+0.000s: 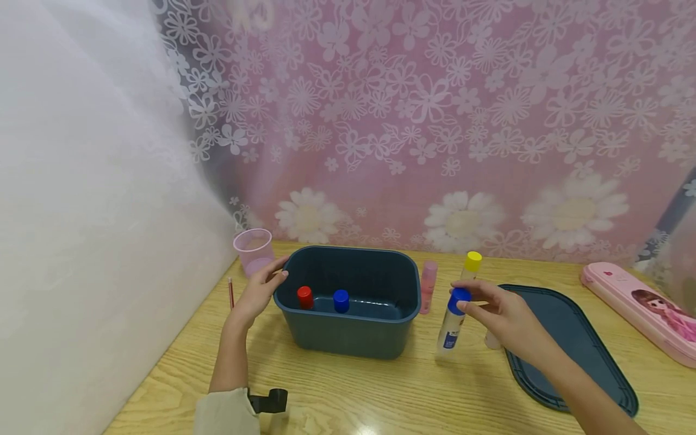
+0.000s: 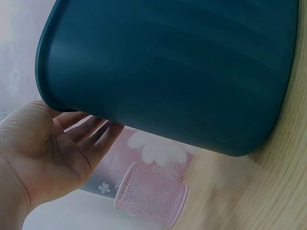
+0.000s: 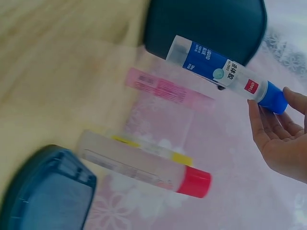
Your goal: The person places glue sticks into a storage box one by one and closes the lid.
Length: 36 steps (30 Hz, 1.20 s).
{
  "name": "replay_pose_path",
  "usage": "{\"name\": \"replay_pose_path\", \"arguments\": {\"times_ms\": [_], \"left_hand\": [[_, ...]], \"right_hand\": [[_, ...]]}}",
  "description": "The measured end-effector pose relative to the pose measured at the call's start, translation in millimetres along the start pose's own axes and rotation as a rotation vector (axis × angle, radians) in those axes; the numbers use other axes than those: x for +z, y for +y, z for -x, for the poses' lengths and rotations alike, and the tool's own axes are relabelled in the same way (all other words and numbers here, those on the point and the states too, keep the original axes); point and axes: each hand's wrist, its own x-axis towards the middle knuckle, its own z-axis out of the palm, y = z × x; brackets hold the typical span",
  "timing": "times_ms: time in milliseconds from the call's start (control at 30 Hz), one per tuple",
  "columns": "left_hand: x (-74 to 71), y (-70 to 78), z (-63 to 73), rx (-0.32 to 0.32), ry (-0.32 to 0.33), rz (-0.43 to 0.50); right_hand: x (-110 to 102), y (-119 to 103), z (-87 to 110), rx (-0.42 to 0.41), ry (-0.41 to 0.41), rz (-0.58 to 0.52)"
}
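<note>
My right hand [image 1: 502, 314] pinches the blue cap of a clear liquid glue bottle [image 3: 216, 69]. The bottle hangs tilted, to the right of a dark teal bin [image 1: 348, 335]. My left hand [image 1: 261, 293] holds the bin's left end, its fingers against the outer wall below the rim; the left wrist view hides the thumb tip. Inside the bin stand a red-capped [image 1: 305, 297] and a blue-capped [image 1: 341, 301] bottle, their lower parts hidden. Behind my right hand are a yellow-capped glue bottle [image 1: 472, 264] and a red-capped bottle [image 3: 139, 163]. A pink bottle [image 1: 428, 287] stands beside the bin.
The dark teal lid [image 1: 565, 344] lies flat on the right of the table. Beyond it lies a pink pencil case [image 1: 631, 302]. At the back left stand a pink mesh cup [image 1: 254, 249] and, nearer, a pencil [image 1: 231, 294]. A floral curtain [image 1: 380, 121] hangs behind.
</note>
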Motion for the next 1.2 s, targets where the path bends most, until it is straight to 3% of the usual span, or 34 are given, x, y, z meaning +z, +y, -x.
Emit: {"name": "replay_pose_path", "arguments": {"times_ms": [333,567,700,900,1200], "left_hand": [[-0.7,0.7,0.0,0.002,-0.002,-0.003],[-0.6,0.8,0.8,-0.005,-0.006,-0.003],[-0.6,0.2,1.5,-0.011,-0.005,-0.003],[-1.2,-0.2,1.5,-0.012,-0.004,0.004],[-0.3,0.5,0.7,-0.008,-0.001,0.009]], "right_hand": [[-19.0,-28.9,-15.0,-0.026,0.008,-0.009],[-28.9,-43.3,-29.6,-0.193,0.059,-0.003],[-31.8,-53.2,-36.7,-0.225,0.086,0.009],[-29.1,-66.6,-46.8,-0.230,0.103,0.040],[-11.9,-78.2,-65.8,-0.252,0.083,-0.037]]}}
